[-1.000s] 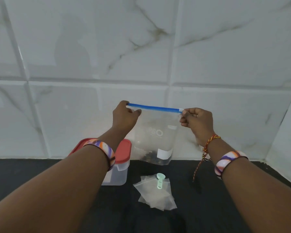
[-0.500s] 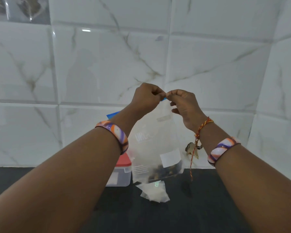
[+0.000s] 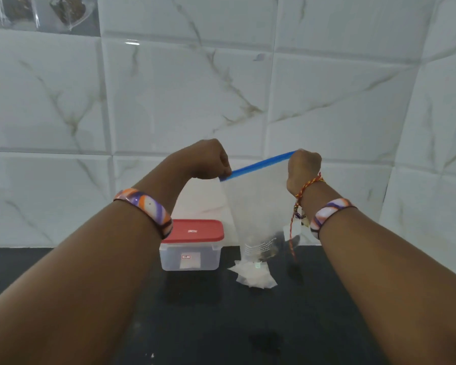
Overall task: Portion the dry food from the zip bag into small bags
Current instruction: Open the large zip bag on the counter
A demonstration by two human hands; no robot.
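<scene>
White marble-look wall tiles (image 3: pixel 184 101) fill the background, and below them runs a dark bench (image 3: pixel 221 325), black and matte. Up in the air above its back edge hangs the zip bag (image 3: pixel 258 206), clear plastic, with its blue zip strip (image 3: pixel 258 164) stretched taut and tilted, the right end higher than the left. The left hand (image 3: pixel 203 160) is curled, fingers pinching the left end of that strip. The right hand (image 3: pixel 302 168) is closed into a fist around the right end, knuckles away from the camera. Both wrists carry striped bangles, and a red-and-yellow thread (image 3: pixel 304 188) dangles from the right wrist. Down at the bottom of the bag sits a small dark clump of dry food (image 3: pixel 270 250), partly blurred, just above the bench's back edge. Under the bag, on the bench near the back edge, lies a pile of small bags (image 3: pixel 253 275), crumpled and translucent, with a pale green item on top that's too small to make out. Just left of that pile stands a clear container (image 3: pixel 190 259) with a red lid (image 3: pixel 192 231) shut on it, against the wall. Top left corner of the wall, clear packets (image 3: pixel 42 11) hang with something brown inside.
</scene>
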